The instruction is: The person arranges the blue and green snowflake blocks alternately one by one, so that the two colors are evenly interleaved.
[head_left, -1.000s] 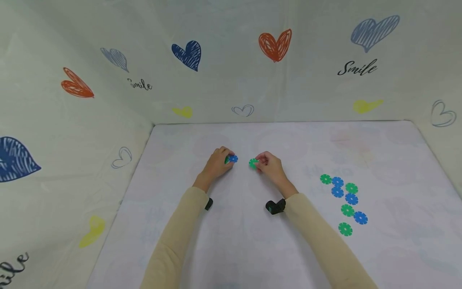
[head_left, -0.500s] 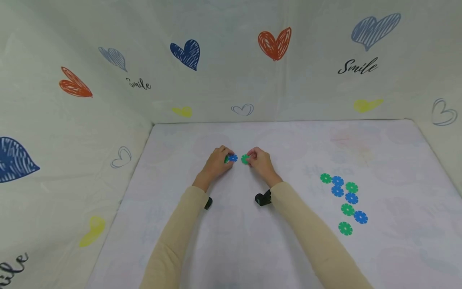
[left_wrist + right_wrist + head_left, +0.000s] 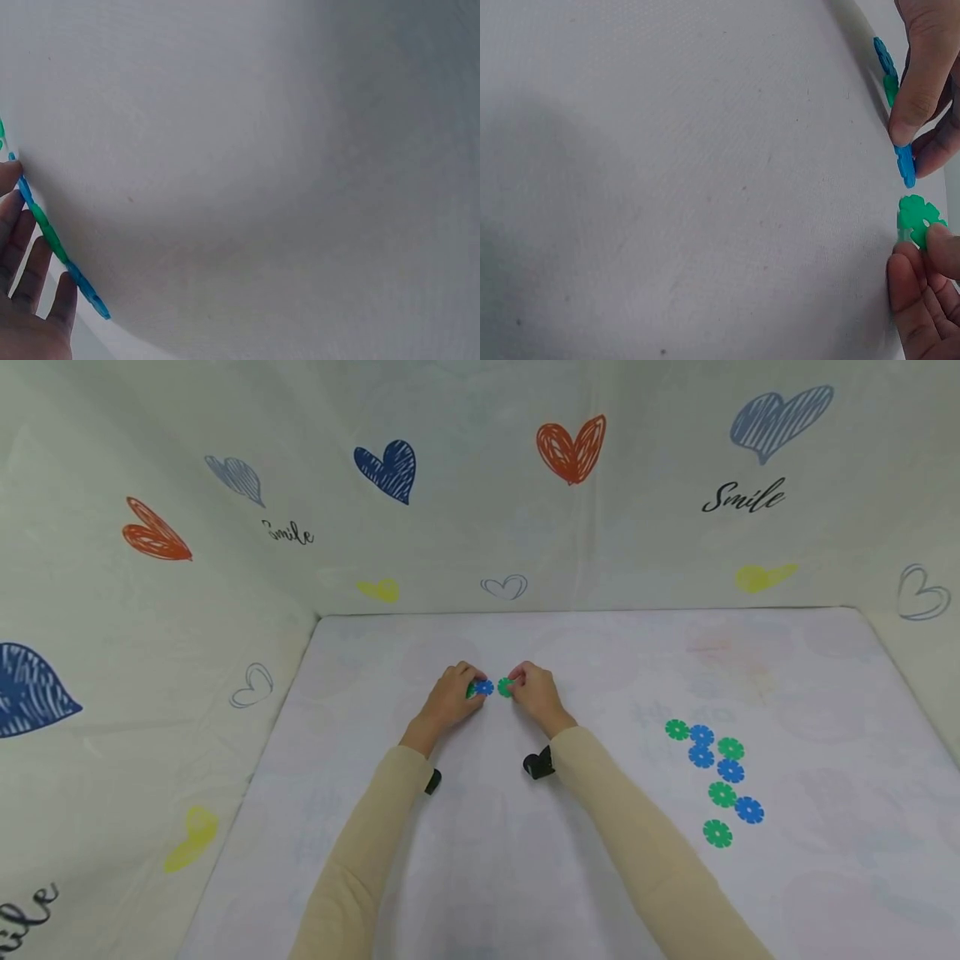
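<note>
My left hand (image 3: 450,700) grips a short chain of notched snowflake discs joined edge to edge. In the left wrist view a green disc (image 3: 46,231) sits between blue ones, with one blue disc (image 3: 90,291) at the chain's far end. The fingers cover part of it. Between thumb and fingertips my right hand (image 3: 536,695) pinches a single green snowflake disc (image 3: 916,215). In the right wrist view that disc stands edge-on toward the chain's near blue disc (image 3: 905,169), with a small gap between them.
On the white table (image 3: 480,877), to the right, several loose discs lie flat in a loose group, among them a green disc (image 3: 717,833) and a blue disc (image 3: 749,810). A patterned cloth wall (image 3: 457,543) rises behind the table's back edge.
My right hand has moved left with the green disc, bringing it close to the chain. My left hand has stayed nearly still with the chain. The loose discs have not moved.
</note>
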`<state>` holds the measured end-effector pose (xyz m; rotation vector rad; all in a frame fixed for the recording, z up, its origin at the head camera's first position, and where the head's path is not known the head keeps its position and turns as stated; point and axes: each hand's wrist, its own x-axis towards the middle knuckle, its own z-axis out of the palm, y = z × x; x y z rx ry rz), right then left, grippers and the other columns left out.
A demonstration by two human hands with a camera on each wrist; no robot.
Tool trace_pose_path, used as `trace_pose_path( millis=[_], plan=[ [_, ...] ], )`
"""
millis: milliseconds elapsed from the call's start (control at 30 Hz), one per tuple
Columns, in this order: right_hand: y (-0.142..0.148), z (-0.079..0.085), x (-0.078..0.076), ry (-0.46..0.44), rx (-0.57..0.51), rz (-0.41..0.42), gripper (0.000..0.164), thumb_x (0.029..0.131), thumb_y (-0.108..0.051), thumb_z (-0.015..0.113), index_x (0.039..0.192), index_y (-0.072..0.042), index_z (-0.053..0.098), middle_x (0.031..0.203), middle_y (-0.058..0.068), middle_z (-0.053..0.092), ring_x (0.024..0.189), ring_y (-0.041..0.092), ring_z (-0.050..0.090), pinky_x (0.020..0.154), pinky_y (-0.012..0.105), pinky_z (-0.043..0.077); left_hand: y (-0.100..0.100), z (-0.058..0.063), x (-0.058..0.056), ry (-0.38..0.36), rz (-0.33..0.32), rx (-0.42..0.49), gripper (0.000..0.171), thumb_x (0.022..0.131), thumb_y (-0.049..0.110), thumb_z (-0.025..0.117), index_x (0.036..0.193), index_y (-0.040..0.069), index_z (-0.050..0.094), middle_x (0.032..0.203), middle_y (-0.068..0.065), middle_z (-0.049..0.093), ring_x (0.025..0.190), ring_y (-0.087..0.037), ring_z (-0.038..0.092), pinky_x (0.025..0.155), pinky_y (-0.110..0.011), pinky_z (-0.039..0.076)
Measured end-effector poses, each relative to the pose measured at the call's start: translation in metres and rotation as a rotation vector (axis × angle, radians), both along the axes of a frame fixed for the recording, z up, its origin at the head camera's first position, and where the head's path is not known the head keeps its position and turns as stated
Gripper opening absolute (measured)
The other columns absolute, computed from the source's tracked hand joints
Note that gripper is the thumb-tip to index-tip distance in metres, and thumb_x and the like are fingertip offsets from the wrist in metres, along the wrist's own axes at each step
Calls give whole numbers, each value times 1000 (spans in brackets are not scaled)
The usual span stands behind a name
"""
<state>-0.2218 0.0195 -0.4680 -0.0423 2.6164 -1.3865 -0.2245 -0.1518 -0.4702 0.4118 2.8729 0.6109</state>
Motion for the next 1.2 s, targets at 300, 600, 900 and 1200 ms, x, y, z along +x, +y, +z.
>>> trace_pose_path(
  millis=[300, 600, 900, 1200],
  plan=[
    [-6, 0, -4, -57, 37, -42, 17, 87, -8, 61, 102, 1, 59, 87, 11, 59, 78, 19, 53, 70, 27, 44, 1, 2, 1, 19, -4, 7, 32, 87, 18, 63, 117, 8, 58, 120, -9, 53, 112, -27, 48, 99, -40, 39],
    [-10, 2, -6, -125, 96, -60, 20, 88, -9, 61, 104, 2, 57, 102, 16, 63, 94, 25, 60, 83, 33, 49, 1, 2, 2, 19, -5, 7, 32, 88, 19, 63, 117, 8, 58, 120, -9, 53, 112, -27, 48, 99, -40, 39],
    [-13, 0, -8, -138, 111, -74, 20, 89, -11, 60, 103, 3, 57, 104, 16, 63, 98, 26, 59, 85, 34, 49, 0, 1, 1, 45, -14, 14, 31, 88, 18, 63, 116, 8, 59, 118, -9, 54, 110, -27, 49, 97, -40, 40],
    [-14, -1, -6, -123, 177, -51, 22, 89, -14, 61, 103, 3, 58, 103, 16, 64, 96, 26, 61, 83, 34, 50, 1, 1, 2, 45, -15, 13, 30, 88, 18, 63, 116, 7, 59, 118, -9, 54, 110, -27, 49, 97, -40, 41]
  ],
)
